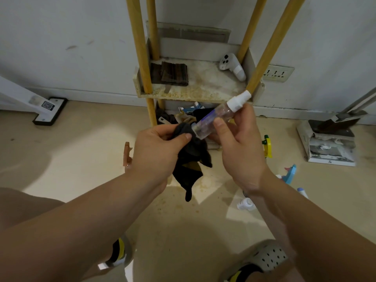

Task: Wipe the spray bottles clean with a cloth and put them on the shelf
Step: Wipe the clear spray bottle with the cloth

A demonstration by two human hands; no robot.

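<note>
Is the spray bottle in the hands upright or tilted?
Tilted. The spray bottle slants, its white cap up toward the right and its base down-left in the cloth; right hand holds its middle.

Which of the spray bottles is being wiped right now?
The small clear bottle with the white spray top, held in the right hand while the left hand presses the dark cloth on its base. The other bottles lie on the floor.
</note>
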